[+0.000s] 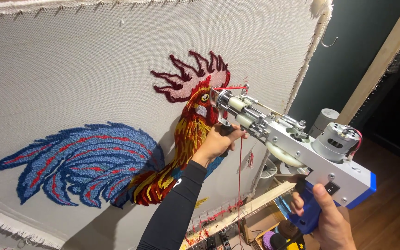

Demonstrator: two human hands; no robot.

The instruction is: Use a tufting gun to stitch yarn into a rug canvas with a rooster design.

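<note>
Backing cloth (70,60): pale woven fabric stretched taut on a wooden frame (237,214) so it resists the needle. Tufted rooster (130,153): blue tail at 9 o'clock, red-and-yellow neck and red comb at centre. Left hand (216,143): fingers wrapped tight on the front grip, steadying the nose against the cloth by the beak. Red yarn (240,176): hangs slack below. Tufting gun (292,143): silver body angled toward 4 o'clock. Right hand (327,217): clenched round the blue rear handle (309,208).

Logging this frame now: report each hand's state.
Left hand: closed on the front handle of the tufting gun.
Right hand: closed on its blue rear grip.
</note>
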